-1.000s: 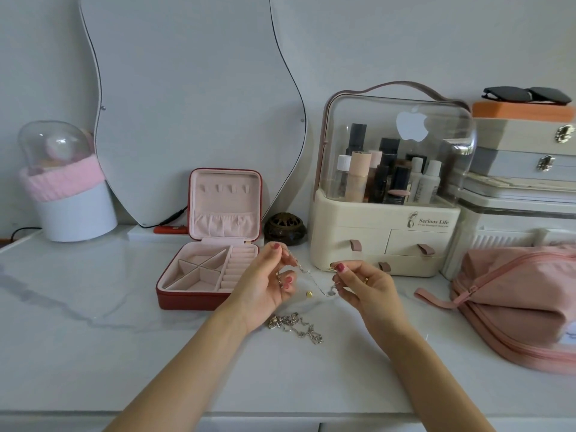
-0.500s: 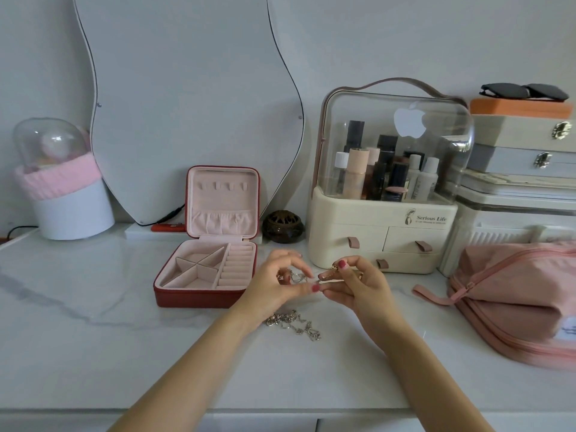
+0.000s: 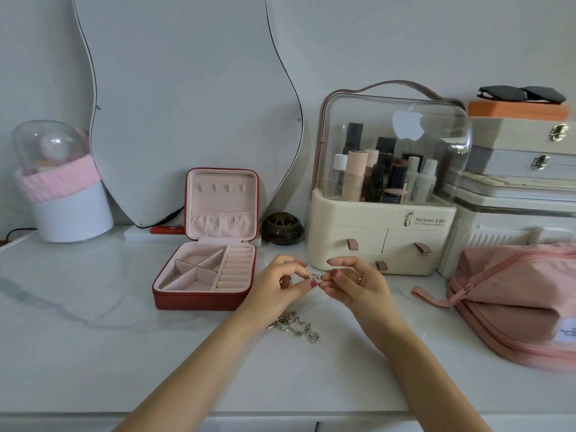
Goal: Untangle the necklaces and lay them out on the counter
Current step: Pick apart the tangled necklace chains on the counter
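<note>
Above the white marble counter (image 3: 93, 307), my left hand (image 3: 277, 286) and my right hand (image 3: 352, 283) meet fingertip to fingertip. Between them they pinch a small tangle of thin chain (image 3: 321, 277), gold and silver links bunched together. A silver chain necklace (image 3: 296, 328) lies loose on the counter just below my left wrist, partly hidden by it. How the held chains are knotted is too small to tell.
An open red jewellery box (image 3: 202, 282) with pink lining sits left of my hands. Behind them stand a cream cosmetics organiser (image 3: 380, 238) and a small dark jar (image 3: 282, 229). A pink pouch (image 3: 517, 300) lies at the right, a wavy mirror (image 3: 187, 104) behind.
My hands came together from a spread position, and the stretched thin chain is now bunched between the fingertips. The silver chain on the counter has not moved.
</note>
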